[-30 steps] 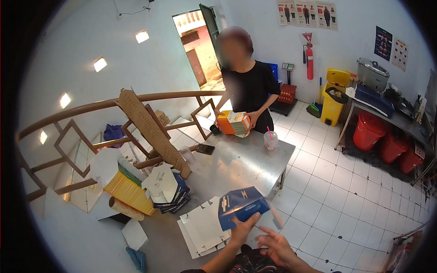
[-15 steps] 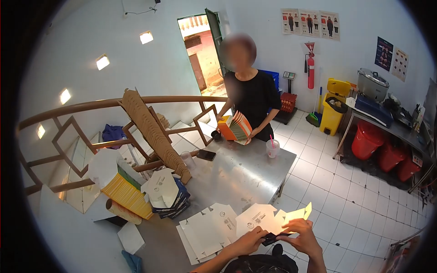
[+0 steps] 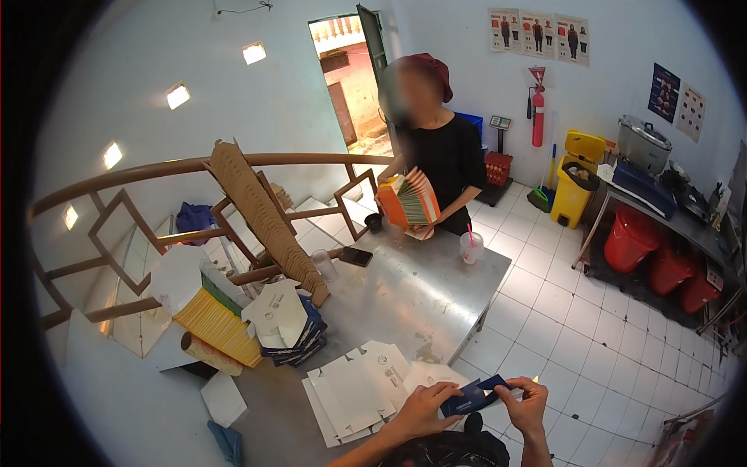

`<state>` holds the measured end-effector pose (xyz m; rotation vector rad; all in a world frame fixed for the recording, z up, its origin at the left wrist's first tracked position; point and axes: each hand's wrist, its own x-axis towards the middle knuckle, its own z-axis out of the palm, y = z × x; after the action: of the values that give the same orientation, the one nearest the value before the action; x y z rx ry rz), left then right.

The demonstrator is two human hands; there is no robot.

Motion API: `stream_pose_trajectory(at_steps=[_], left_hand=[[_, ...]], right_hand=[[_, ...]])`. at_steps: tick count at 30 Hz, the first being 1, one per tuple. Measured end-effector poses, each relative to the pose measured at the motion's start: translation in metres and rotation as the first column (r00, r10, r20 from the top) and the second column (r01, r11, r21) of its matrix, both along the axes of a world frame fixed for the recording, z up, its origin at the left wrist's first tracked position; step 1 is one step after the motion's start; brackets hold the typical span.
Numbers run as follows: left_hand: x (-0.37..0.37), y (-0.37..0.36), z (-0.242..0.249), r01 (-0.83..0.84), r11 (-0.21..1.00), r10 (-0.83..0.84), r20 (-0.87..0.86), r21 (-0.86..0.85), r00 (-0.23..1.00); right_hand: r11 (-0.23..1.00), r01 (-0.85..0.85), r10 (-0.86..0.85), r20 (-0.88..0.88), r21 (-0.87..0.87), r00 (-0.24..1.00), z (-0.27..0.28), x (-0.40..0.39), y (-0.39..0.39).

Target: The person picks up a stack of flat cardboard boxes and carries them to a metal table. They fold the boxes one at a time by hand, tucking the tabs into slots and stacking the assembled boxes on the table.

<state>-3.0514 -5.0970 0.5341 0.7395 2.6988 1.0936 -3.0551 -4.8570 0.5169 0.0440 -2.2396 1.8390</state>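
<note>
Near the table's front right corner, my left hand (image 3: 426, 408) pinches one end of a dark blue carton (image 3: 471, 397) with small pale print. At the other end my right hand (image 3: 526, 406) grips a folded flap between thumb and fingers. The carton is partly folded and held tilted above the table; my fingers cover part of it. Flat white carton blanks (image 3: 354, 389) with printed marks lie just left of my hands. Another white blank (image 3: 428, 376) lies behind my left hand, partly hidden by it.
A metal table (image 3: 412, 288) bears a stack of blue-and-white cartons (image 3: 284, 319), yellow-edged cartons (image 3: 214, 323), leaning brown cardboard (image 3: 264, 218), a phone (image 3: 355, 256) and a cup (image 3: 471, 247). Across it, a person in black (image 3: 440, 156) holds orange-and-white cartons (image 3: 408, 201).
The carton has been raised and turned, now showing its blue side where its pale inner side showed before. The person opposite has tilted the orange cartons. My view has shifted slightly.
</note>
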Motion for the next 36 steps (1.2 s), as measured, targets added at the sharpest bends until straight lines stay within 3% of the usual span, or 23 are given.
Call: stream_pose_trajectory(at_steps=[3,5,7,9,12,16,19,21,22,23,24,25,27,29,31,32,33,34,35,36], left_hand=[[-0.003,0.0,0.0,-0.057,0.997,0.061,-0.08,0.05,0.995],[-0.007,-0.001,-0.008,-0.033,0.974,0.036,-0.012,0.224,0.999],[-0.009,0.002,-0.002,0.013,0.971,-0.005,-0.037,0.239,0.999],[-0.01,0.004,0.0,0.059,0.965,-0.044,-0.066,0.255,0.997],[-0.01,0.006,-0.005,0.103,0.972,-0.092,-0.062,0.21,0.994],[-0.013,0.004,-0.012,0.179,0.967,-0.169,-0.072,0.181,0.983],[-0.02,0.002,-0.03,0.215,0.963,-0.191,-0.151,0.162,0.97],[-0.021,0.006,-0.025,0.209,0.964,-0.172,-0.212,0.166,0.962],[-0.017,0.014,-0.006,0.088,0.983,-0.044,-0.252,0.163,0.967],[-0.013,0.02,0.007,-0.035,0.986,0.083,-0.292,0.165,0.953],[-0.01,0.025,0.009,-0.089,0.968,0.133,-0.178,0.234,0.975],[-0.008,0.03,0.005,-0.092,0.968,0.135,-0.175,0.235,0.975],[-0.004,0.038,-0.01,-0.176,0.882,0.241,-0.099,0.437,0.965],[-0.004,0.035,-0.021,-0.185,0.87,0.281,-0.149,0.457,0.948],[-0.007,0.031,-0.032,-0.195,0.857,0.32,-0.195,0.477,0.927],[-0.009,0.03,-0.039,-0.255,0.67,0.377,-0.023,0.697,0.926],[-0.012,0.027,-0.044,-0.32,0.425,0.38,0.154,0.847,0.912],[-0.018,0.023,-0.043,-0.331,0.366,0.445,0.149,0.87,0.883],[-0.024,0.014,-0.055,-0.333,0.363,0.445,0.152,0.87,0.882],[-0.034,0.004,-0.072,-0.381,0.299,0.512,0.19,0.875,0.838]], right_hand=[[0.995,-0.09,0.09,0.003,-0.052,0.996,0.003,0.002,0.002],[0.995,-0.037,0.045,0.087,-0.095,0.995,0.011,0.002,-0.006],[0.991,0.019,0.004,0.172,-0.133,0.985,0.012,0.001,-0.008],[0.977,0.004,0.069,0.34,-0.212,0.938,0.008,-0.001,-0.005],[0.967,-0.064,0.148,0.336,-0.247,0.93,0.011,-0.004,-0.003],[0.986,-0.147,0.162,0.291,-0.074,0.943,0.0,-0.008,-0.003],[0.953,-0.299,0.29,0.441,-0.052,0.849,0.012,-0.008,-0.007],[0.932,-0.152,0.281,0.391,-0.327,0.877,0.006,-0.013,-0.009],[0.881,-0.071,0.242,0.317,-0.467,0.917,0.004,-0.013,-0.013],[0.882,-0.073,0.244,0.316,-0.466,0.917,0.002,-0.014,-0.016],[0.834,-0.013,0.226,0.32,-0.552,0.92,0.001,-0.014,-0.019],[0.775,0.048,0.21,0.328,-0.63,0.921,-0.002,-0.013,-0.02],[0.793,0.023,0.244,0.352,-0.608,0.904,-0.009,-0.013,-0.02],[0.811,0.0,0.273,0.379,-0.585,0.884,-0.009,-0.013,-0.015],[0.765,-0.168,0.443,0.319,-0.622,0.838,-0.002,-0.013,-0.003],[0.766,-0.166,0.443,0.323,-0.62,0.837,0.006,-0.013,0.003],[0.856,-0.347,0.462,0.267,-0.383,0.845,0.017,-0.014,0.009],[0.869,-0.484,0.495,0.219,-0.103,0.841,0.025,-0.016,0.014],[0.869,-0.485,0.495,0.221,-0.101,0.84,0.028,-0.017,0.02],[0.771,-0.632,0.578,0.331,0.077,0.746,0.031,-0.019,0.025]])
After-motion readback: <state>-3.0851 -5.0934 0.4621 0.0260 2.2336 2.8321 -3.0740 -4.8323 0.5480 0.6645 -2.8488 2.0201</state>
